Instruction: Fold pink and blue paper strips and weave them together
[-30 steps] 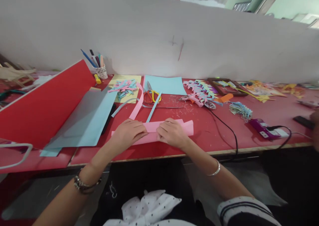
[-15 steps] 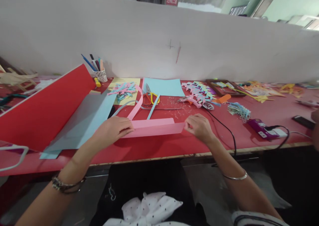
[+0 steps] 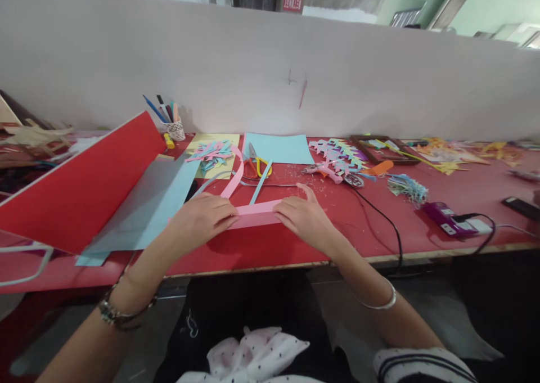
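Note:
A folded strip of pink paper stretches between my two hands near the table's front edge. My left hand pinches its left end between thumb and fingers. On the other end my right hand is closed, its fingers over the paper and one finger raised. Part of the strip is hidden under both hands. Just beyond lie a curled pink paper strip, a narrow blue paper strip and scissors with red and yellow handles. A heap of cut pink and blue strips rests on yellow paper.
A red board leans over blue sheets at left, near a pen cup. To the right are a pink glue gun with its black cord, a purple power strip and a phone.
My right hand has moved left along the pink paper, so less of it shows between my hands. My left hand has shifted slightly right. The view has turned a little.

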Demonstrator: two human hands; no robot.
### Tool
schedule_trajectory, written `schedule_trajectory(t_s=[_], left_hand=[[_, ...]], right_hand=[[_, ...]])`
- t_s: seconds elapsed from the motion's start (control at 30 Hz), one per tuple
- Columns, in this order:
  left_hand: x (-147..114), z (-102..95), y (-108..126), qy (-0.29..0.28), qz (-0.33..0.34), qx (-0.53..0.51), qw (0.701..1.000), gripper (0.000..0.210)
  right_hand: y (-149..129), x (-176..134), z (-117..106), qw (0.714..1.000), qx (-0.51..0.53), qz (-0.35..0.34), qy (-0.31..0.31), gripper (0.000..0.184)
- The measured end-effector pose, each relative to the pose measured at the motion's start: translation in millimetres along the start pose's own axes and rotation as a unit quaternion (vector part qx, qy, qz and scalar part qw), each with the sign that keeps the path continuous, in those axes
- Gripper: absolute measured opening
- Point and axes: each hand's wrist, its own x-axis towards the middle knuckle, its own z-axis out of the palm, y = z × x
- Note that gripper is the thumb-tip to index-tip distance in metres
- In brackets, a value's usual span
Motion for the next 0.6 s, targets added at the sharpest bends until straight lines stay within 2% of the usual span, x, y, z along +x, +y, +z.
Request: schedule_trajectory(t_s=[0.1,0.2,0.3,0.4,0.5,0.6], left_hand=[[6.6,1.7,8.5,0.052,0.032,0.070,0.996,0.030],[17.5,4.0,17.7,0.062,0.073,0.127,0.987,0.029],[24.2,4.7,21.1,0.080,0.102,0.148,0.980,0.029],[20.4,3.9,16.1,0.100,0.127,0.152,0.975,0.030],[6.3,0.9,4.9,0.109,0.102,0.167,0.975,0.031],[-14.2,-5.9,-10.1,0.093,0.060,0.186,0.976,0.032]], right_hand=[[-1.6,7.5,4.3,1.000,0.001,-0.029,0.009,0.027],[-3.6,11.8,3.5,0.998,0.030,-0.056,0.022,0.030],[-2.6,10.0,-2.4,0.994,0.079,-0.068,0.022,0.035],[3.5,2.2,-10.6,0.992,0.110,-0.066,0.017,0.037],[13.7,-8.8,-17.0,0.991,0.126,-0.047,0.026,0.037],[27.2,-21.3,-20.0,0.992,0.118,-0.025,0.030,0.037]])
